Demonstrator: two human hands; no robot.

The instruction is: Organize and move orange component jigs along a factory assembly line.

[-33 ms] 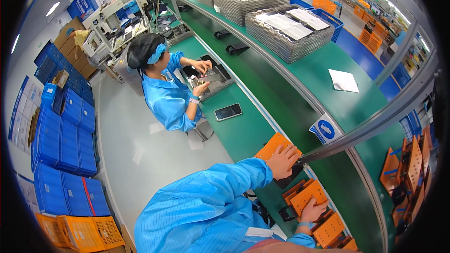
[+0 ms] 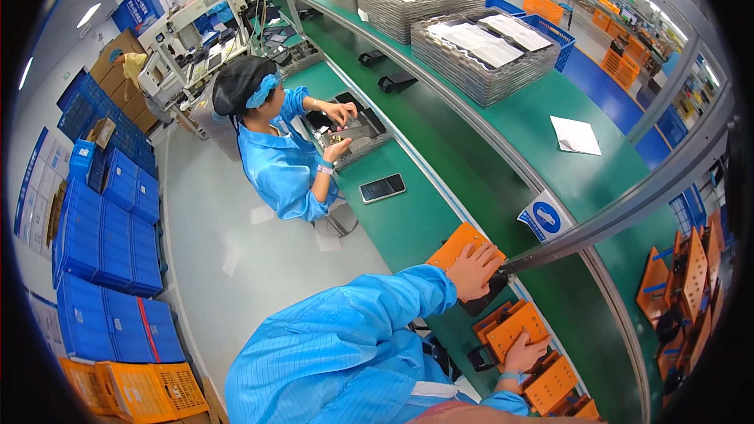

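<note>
Green workbench (image 2: 412, 220), factory room, as logged from my remote post.

Item: right hand (image 2: 522, 353), blue band at the wrist, resting on a perforated orange block (image 2: 514, 319); fingers bent over its face, but whether they grip I cannot tell.

Item: second orange block (image 2: 550, 385), just beside that hand, toward the lower edge.

Item: black strap-like part (image 2: 481, 357), at the perforated block's left side.

Item: left hand (image 2: 473, 271), out of a blue striped sleeve (image 2: 345, 330), laid across an orange plate (image 2: 453, 245) on the bench; fingers slightly spread on top, thumb hidden from me, grip undetermined.

Item: phone (image 2: 382, 188), lying face up farther along the bench.

Item: co-worker (image 2: 271, 169) in blue smock and dark cap, both hands over a grey tray (image 2: 369, 155).

Item: dark green belt (image 2: 463, 169), alongside the bench.

Item: green shelf beyond it, bearing a white sheet (image 2: 576, 135) and stacks of clear trays (image 2: 499, 88) topped with papers.

Item: blue crates (image 2: 110, 243), stacked along the left wall.

Item, farthest: white machine (image 2: 192, 8); orange bins (image 2: 620, 69) across the hall.
</note>
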